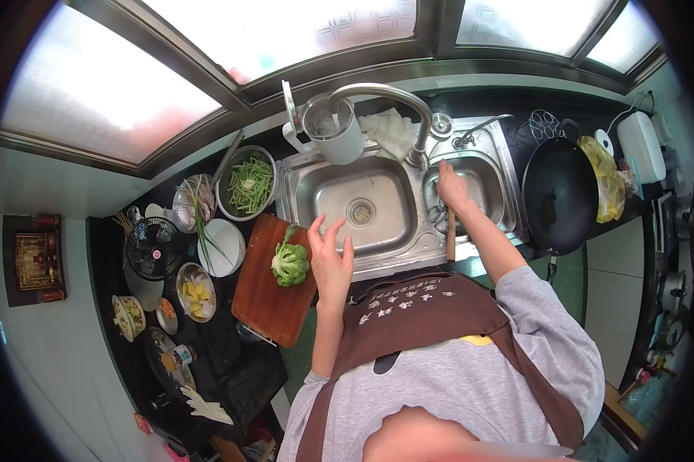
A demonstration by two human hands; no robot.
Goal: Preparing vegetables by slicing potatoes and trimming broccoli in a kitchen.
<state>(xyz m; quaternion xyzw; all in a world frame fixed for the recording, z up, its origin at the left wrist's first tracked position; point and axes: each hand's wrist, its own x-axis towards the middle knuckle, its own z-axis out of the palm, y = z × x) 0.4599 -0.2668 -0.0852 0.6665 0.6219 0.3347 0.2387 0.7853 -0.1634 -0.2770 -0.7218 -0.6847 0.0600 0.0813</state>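
My left hand [332, 257] is raised with its fingers apart, holding nothing, between the cutting board and the large sink basin [324, 190]. On the wooden cutting board [272, 231] lies a head of broccoli [290, 263], its stalk pointing to the back. My right hand [453, 187] reaches over the small sink basin [488, 185], fingertips close to the base of the curved faucet [423, 124]. Whether they grip anything is hidden. Under that wrist, a wooden handle [451, 235] crosses the basin's front rim. Beside it, scissors [437, 216] lie in the basin.
Behind the board stands a bowl of cut green beans [248, 185]. Left of it are a white bowl [222, 245], a bowl of yellow pieces [196, 291] and a small fan [153, 248]. A lidded jug [336, 130] and cloth [388, 133] sit behind the sink; a wok [559, 196] stands right.
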